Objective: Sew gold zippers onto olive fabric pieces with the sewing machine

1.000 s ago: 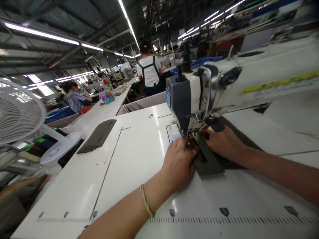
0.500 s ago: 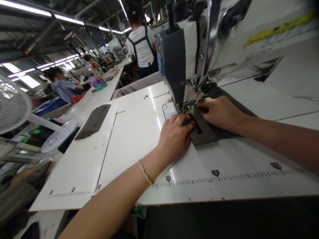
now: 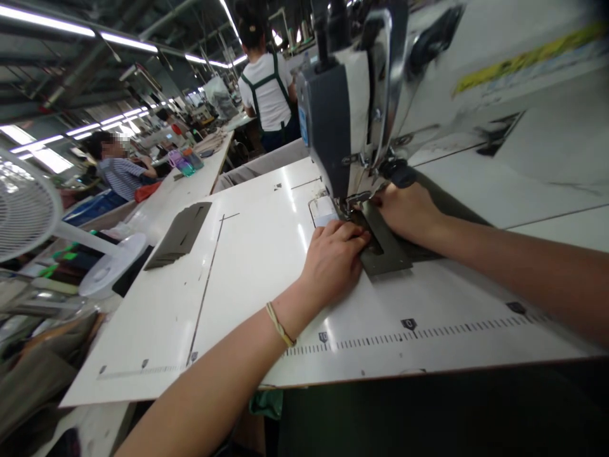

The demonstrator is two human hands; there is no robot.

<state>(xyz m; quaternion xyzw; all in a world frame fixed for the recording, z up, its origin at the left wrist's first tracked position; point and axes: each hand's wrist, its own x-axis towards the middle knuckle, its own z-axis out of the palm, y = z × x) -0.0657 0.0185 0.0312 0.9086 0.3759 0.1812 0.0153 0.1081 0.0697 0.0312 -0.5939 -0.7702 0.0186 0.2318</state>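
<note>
The left hand presses the olive fabric piece flat to the desk below the needle of the sewing machine, fingers loosely curled, while the right hand's fingertips hide behind machine parts, so I cannot tell its grip.

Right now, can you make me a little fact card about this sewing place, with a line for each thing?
machine: big sewing machine, grey and white front
left hand: left hand, fingers on the dark cloth near the needle area
right hand: right hand, at the cloth's other side, fingertips partly hidden
pile: flat dark pieces on the white table
wrist: twisted yellowish band, left arm
picture's left edge: white fan
</note>
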